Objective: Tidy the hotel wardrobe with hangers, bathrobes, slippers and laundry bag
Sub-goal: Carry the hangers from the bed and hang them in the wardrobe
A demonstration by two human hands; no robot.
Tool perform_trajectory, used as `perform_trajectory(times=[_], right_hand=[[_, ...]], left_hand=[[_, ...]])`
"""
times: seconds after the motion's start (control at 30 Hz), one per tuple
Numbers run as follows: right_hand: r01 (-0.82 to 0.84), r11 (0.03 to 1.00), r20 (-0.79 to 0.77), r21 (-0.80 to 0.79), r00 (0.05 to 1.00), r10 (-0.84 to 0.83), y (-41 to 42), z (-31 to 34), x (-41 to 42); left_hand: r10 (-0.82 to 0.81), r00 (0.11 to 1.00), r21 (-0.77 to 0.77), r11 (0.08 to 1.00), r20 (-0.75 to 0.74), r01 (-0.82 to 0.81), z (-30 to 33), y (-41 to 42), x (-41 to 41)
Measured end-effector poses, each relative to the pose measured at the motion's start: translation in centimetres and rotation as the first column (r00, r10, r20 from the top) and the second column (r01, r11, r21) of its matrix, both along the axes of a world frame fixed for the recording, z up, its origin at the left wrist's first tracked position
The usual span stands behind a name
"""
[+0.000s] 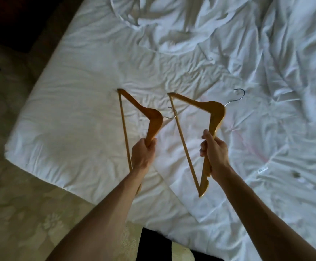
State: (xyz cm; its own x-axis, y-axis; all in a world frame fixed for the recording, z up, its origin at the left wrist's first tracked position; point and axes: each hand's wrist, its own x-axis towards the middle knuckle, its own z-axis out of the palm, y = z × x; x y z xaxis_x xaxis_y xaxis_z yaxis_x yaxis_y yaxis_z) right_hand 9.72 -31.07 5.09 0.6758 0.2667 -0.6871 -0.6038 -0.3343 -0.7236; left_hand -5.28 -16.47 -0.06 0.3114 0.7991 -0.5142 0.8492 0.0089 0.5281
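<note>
We held one wooden hanger in each hand over the messy white bed [78, 113]. Our left hand [143, 152] gripped the left hanger [152, 117], and our right hand [214, 153] gripped the right hanger [214, 114]. We saw no wardrobe, robes, slippers or bag, so we guessed most tidying was left.

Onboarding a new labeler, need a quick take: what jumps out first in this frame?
Two wooden hangers held up side by side at the centre: the left hand grips the left hanger and the right hand grips the right hanger, metal hooks pointing right. Behind them spreads a rumpled white duvet on the bed, with pale patterned carpet lower left.
</note>
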Motion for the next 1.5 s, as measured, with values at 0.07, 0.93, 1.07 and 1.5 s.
perform_trajectory(times=[0.07, 0.93, 1.07, 1.5], right_hand=[[-0.112, 0.992, 0.049, 0.058, 0.993, 0.109, -0.4, 5.2, -0.6], [-0.993, 0.046, 0.717, 0.113, 0.114, 0.687, 5.5, 36.2, -31.3], [-0.982, -0.103, 0.732, 0.159, 0.048, 0.68, 8.9, 38.0, -41.2], [-0.925, -0.311, 0.759, 0.219, -0.039, 0.65, 21.6, 41.8, -73.6]], left_hand=[[0.018, 0.995, -0.072, 0.997, 0.094, -0.011, 4.5, -0.6, -0.2], [0.519, 0.286, -0.132, 0.628, 0.806, -0.767, 41.2, -12.5, -34.5], [0.51, 0.257, -0.075, 0.541, 0.821, -0.837, 42.2, -12.2, -43.4], [0.451, 0.185, -0.018, 0.409, 0.873, -0.912, 45.2, -2.4, -73.6]])
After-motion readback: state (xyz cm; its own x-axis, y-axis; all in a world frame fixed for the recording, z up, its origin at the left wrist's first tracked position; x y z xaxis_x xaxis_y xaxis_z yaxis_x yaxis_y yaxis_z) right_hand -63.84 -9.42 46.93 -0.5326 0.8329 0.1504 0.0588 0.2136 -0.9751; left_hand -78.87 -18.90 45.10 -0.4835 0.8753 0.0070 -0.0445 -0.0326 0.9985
